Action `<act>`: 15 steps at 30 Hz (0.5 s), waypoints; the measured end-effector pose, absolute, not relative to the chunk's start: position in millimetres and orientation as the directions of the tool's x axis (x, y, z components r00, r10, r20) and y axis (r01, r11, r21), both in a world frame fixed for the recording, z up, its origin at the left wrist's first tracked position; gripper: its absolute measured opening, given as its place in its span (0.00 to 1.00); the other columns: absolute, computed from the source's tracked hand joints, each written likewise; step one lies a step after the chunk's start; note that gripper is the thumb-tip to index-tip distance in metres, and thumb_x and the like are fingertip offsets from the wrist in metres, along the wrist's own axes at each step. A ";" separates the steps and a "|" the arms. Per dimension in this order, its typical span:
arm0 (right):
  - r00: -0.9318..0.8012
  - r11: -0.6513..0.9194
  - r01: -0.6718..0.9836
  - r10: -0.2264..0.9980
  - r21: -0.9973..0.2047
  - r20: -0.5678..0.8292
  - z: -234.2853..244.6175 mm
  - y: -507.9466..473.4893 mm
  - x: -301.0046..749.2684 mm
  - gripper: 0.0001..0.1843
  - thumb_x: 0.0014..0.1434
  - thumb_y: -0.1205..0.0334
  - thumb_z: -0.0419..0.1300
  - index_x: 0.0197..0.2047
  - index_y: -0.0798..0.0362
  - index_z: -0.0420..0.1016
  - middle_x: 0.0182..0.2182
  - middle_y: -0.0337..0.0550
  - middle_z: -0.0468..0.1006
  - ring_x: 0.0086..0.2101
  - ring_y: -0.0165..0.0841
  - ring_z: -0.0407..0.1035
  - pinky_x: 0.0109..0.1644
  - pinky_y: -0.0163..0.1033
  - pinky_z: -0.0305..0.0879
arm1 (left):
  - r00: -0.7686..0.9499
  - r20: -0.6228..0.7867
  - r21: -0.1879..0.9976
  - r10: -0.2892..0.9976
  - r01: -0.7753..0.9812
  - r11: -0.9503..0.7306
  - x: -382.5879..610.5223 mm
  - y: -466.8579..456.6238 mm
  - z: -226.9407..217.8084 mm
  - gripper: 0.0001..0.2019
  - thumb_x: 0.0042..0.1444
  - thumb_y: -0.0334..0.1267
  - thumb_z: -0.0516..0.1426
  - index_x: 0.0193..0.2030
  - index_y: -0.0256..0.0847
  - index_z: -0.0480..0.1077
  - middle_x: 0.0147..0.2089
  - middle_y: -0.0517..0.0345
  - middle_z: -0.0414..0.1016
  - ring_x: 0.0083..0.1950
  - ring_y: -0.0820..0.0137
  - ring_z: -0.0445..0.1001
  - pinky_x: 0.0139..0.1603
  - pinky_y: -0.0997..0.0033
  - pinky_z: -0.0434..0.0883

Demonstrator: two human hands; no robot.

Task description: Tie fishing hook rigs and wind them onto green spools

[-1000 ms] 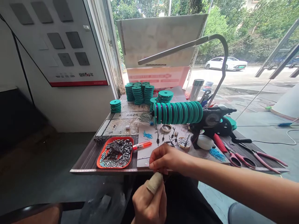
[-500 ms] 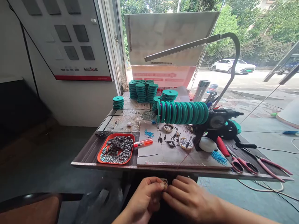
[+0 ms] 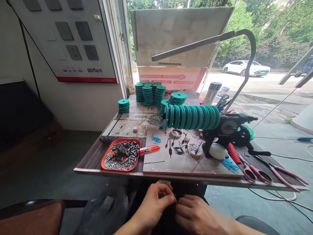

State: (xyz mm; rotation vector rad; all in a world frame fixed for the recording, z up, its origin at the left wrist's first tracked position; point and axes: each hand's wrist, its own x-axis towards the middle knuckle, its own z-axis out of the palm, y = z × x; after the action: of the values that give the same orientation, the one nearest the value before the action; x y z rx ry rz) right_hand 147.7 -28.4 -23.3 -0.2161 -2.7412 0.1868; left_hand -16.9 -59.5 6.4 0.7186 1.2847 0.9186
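Note:
Below the table's front edge, my left hand (image 3: 157, 200) has thumb and forefinger pinched together on something too small to make out. A greyish piece (image 3: 164, 182) shows just behind its fingers, partly covered. Close by on the right, fingers curled in, is my right hand (image 3: 194, 210); whatever it grips is hidden. A thin red line (image 3: 196, 165) runs over the board edge above the hands. On the board (image 3: 156, 166) lie several small black stemmed pieces (image 3: 170, 150), beside a round dish of small silvery pieces (image 3: 195, 149).
A red tray (image 3: 102, 164) of dark cylinders and metal bits sits left, near an orange-red marker (image 3: 150, 148). Green spools (image 3: 193, 117) fill a cranked winder (image 3: 230, 127). Scissors (image 3: 256, 174) and pliers (image 3: 286, 173) lie right. Green spool stacks (image 3: 148, 94) stand behind.
My hands have separated slightly, the right lower and the left thumb now pinching beside it. One black stemmed piece sits nearer the front edge. The camera view has shifted a little.

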 end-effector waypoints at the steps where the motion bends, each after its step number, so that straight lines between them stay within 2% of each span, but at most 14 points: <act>1: -0.905 0.961 0.091 0.189 -0.262 0.381 -18.5 -29.5 146.3 0.12 0.56 0.74 0.52 0.23 0.55 0.60 0.21 0.36 0.65 0.23 0.28 0.54 0.26 0.35 0.51 | 0.014 -0.355 0.933 0.935 -0.052 0.356 -17.3 -61.7 6.4 0.04 0.39 0.31 0.60 0.20 0.34 0.68 0.34 0.54 0.68 0.32 0.75 0.63 0.31 0.77 0.59; 3: -0.881 0.831 0.030 0.285 -0.556 0.378 -1.3 -29.3 142.0 0.13 0.55 0.74 0.53 0.21 0.56 0.59 0.21 0.36 0.65 0.23 0.25 0.55 0.26 0.31 0.52 | 0.038 -0.037 0.972 0.999 0.232 0.027 -18.7 -66.8 3.8 0.05 0.46 0.31 0.57 0.21 0.35 0.69 0.38 0.51 0.69 0.40 0.70 0.68 0.40 0.76 0.63; 4: -0.875 0.697 0.014 0.356 -0.717 0.329 10.4 -27.6 138.8 0.12 0.54 0.73 0.53 0.21 0.56 0.60 0.21 0.36 0.66 0.23 0.24 0.57 0.26 0.29 0.52 | 0.073 0.143 0.920 0.987 0.357 -0.160 -19.4 -69.2 0.9 0.06 0.49 0.31 0.55 0.23 0.35 0.70 0.38 0.50 0.69 0.40 0.69 0.70 0.40 0.75 0.65; 6: -0.846 0.321 0.136 0.529 -0.937 0.058 35.5 -19.9 130.1 0.07 0.52 0.71 0.56 0.24 0.58 0.66 0.23 0.37 0.68 0.25 0.24 0.60 0.28 0.28 0.55 | 0.092 0.465 0.734 0.881 0.516 -0.441 -20.3 -72.5 -8.0 0.06 0.52 0.30 0.53 0.31 0.35 0.71 0.38 0.50 0.69 0.38 0.69 0.72 0.37 0.76 0.68; 7: -0.800 0.132 0.184 0.595 -0.974 -0.070 46.8 -13.9 124.4 0.04 0.51 0.69 0.58 0.25 0.58 0.67 0.22 0.37 0.68 0.24 0.24 0.60 0.28 0.28 0.55 | 0.079 0.598 0.622 0.798 0.583 -0.523 -20.6 -73.0 -13.4 0.07 0.53 0.29 0.52 0.35 0.35 0.71 0.39 0.50 0.69 0.37 0.70 0.73 0.36 0.76 0.69; 9: -0.753 -0.181 0.189 0.604 -0.965 -0.261 63.3 0.6 111.3 0.06 0.47 0.65 0.60 0.26 0.59 0.67 0.18 0.36 0.67 0.20 0.23 0.59 0.23 0.28 0.54 | 0.053 0.781 0.395 0.622 0.730 -0.558 -21.3 -71.8 -23.7 0.12 0.54 0.25 0.52 0.44 0.35 0.69 0.42 0.48 0.68 0.38 0.71 0.74 0.38 0.77 0.70; 12: -0.733 -0.285 0.199 0.592 -0.938 -0.335 72.4 21.3 92.0 0.06 0.45 0.66 0.59 0.24 0.58 0.65 0.16 0.35 0.67 0.15 0.22 0.57 0.17 0.27 0.49 | 0.061 0.870 0.190 0.489 0.874 -0.448 -23.2 -67.0 -32.7 0.11 0.53 0.24 0.55 0.43 0.35 0.69 0.44 0.47 0.68 0.38 0.70 0.74 0.37 0.77 0.71; 15: -0.713 -0.305 0.224 0.596 -0.926 -0.369 73.0 32.3 80.4 0.05 0.46 0.70 0.58 0.22 0.59 0.65 0.15 0.35 0.68 0.13 0.20 0.55 0.15 0.26 0.47 | 0.046 0.887 0.159 0.460 0.904 -0.396 -25.5 -63.5 -32.3 0.06 0.53 0.26 0.57 0.39 0.35 0.70 0.41 0.47 0.68 0.36 0.70 0.74 0.33 0.76 0.71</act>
State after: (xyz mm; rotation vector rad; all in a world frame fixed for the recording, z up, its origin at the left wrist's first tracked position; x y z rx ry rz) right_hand 80.4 32.3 73.0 -1.0361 -1.6731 2.1081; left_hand -25.5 -63.5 -32.3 2.5423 1.8479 1.7754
